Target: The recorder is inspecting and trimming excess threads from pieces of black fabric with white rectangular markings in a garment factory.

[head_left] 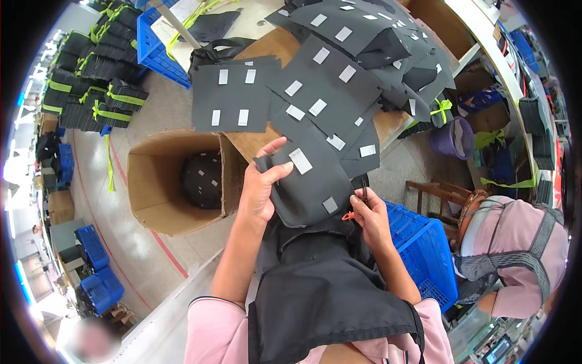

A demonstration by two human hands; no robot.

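My left hand (pixel 262 185) is closed on the left edge of a dark grey fabric panel (pixel 312 188), thumb on top, close to a white patch. The panel curves downward over my lap and bears a second, greyer patch near its lower right corner. Beside that right edge, my right hand (pixel 372 219) is closed around slim dark snips (pixel 364 189), with a small orange piece (pixel 347 216) showing by the fingers. Further dark panels (pixel 333 79) with white patches lie just beyond, and a flat group of them (pixel 233 97) lies to the left.
A big heap of dark panels (pixel 388 48) covers the table's far right. Left of the table, an open cardboard box (pixel 151 182) holds dark pieces. A blue crate (pixel 421 249) stands by my right arm. A person in pink (pixel 515 249) sits at the right. Tied stacks (pixel 91 85) fill the far left.
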